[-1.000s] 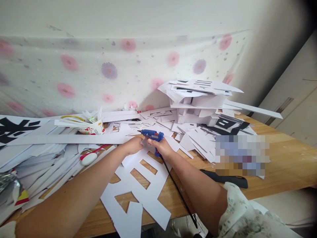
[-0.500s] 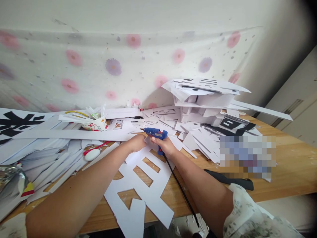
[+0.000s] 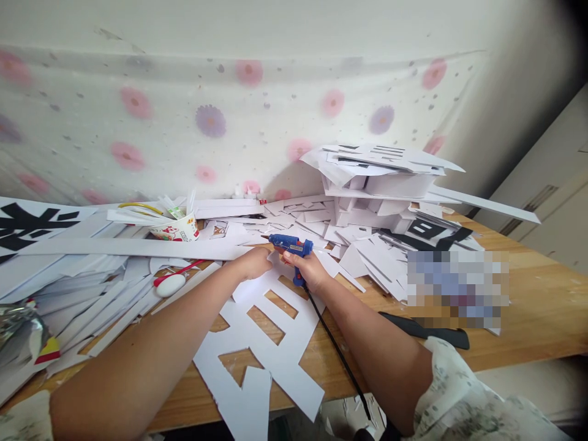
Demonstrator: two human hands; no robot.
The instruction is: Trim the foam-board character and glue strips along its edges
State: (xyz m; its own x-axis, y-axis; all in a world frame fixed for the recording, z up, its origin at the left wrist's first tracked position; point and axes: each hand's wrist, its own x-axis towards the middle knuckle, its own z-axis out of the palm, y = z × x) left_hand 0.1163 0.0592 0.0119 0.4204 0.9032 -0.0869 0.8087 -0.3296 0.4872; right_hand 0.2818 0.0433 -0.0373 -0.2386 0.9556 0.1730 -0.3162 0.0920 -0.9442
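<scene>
In my right hand (image 3: 309,269) is a blue hot glue gun (image 3: 290,245), its nozzle pointing left. My fingers wrap its grip, and the thumb lies along its side. A black cord (image 3: 337,349) runs from the grip down over the table edge. My left hand (image 3: 256,263) is curled close to the nozzle, over the far end of a white cut-out foam board character (image 3: 257,361). A white strip (image 3: 245,291) seems to stand along the board beneath that hand. My left fingertips are hidden, so what they hold cannot be made out.
White scraps (image 3: 303,214) litter the back of the wooden table (image 3: 542,306). A stack of white board shapes (image 3: 381,177) rises at back right. Left are a paper cup (image 3: 177,229), a white oval object (image 3: 170,285) and long strips (image 3: 114,300). A black object (image 3: 432,331) lies right.
The view has shifted very slightly. Both hands and the glue gun hold nearly the same place over the board.
</scene>
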